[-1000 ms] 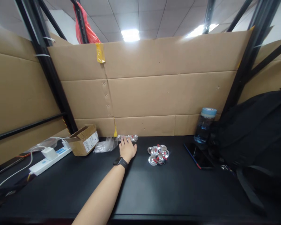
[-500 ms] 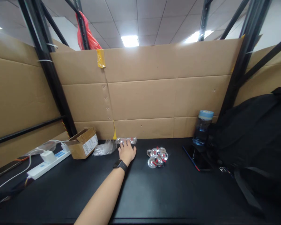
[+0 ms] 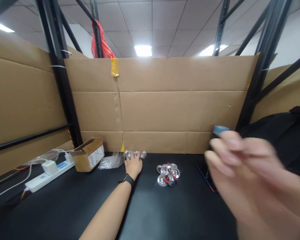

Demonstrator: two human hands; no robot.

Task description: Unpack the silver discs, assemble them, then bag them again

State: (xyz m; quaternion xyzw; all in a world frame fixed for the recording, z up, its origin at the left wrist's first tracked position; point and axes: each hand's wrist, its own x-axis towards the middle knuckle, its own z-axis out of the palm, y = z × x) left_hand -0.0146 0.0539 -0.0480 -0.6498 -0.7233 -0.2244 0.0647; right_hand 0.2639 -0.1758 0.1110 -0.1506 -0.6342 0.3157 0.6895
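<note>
the left hand (image 3: 133, 166), fingers splayed, rests on a clear packet (image 3: 143, 155) best pressed lightly, shiny discs (image 3: 168, 174) between that hand and a raised, blurred right hand (image 3: 255, 181) whose grip cannot be told.

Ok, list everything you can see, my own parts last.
Table: one, black, below.
Discs: several, silver-red, mid-table.
Cardboard box: one, brown, back left.
Loose plastic: some, clear, beside box.
Packet: one, clear, right of loose plastic.
Power strip: one, white, left.
Plugs: two, white, on strip.
Cables: some, white, left.
Bottle: one, blue-lidded, back right.
Flat item: one, blue edge, right, mostly hidden.
Large bag: one, black, far right.
Panels: three, cardboard brown, back and sides.
Plastic bag: one, red, upper left.
Tape: several, yellow, on panels.
Posts: several, black, both sides.
Lights: three, white, above.
Watch: one, black, left arm.
Left grip: one, bare, at packet.
Right grip: one, bare, blurred, right.
</note>
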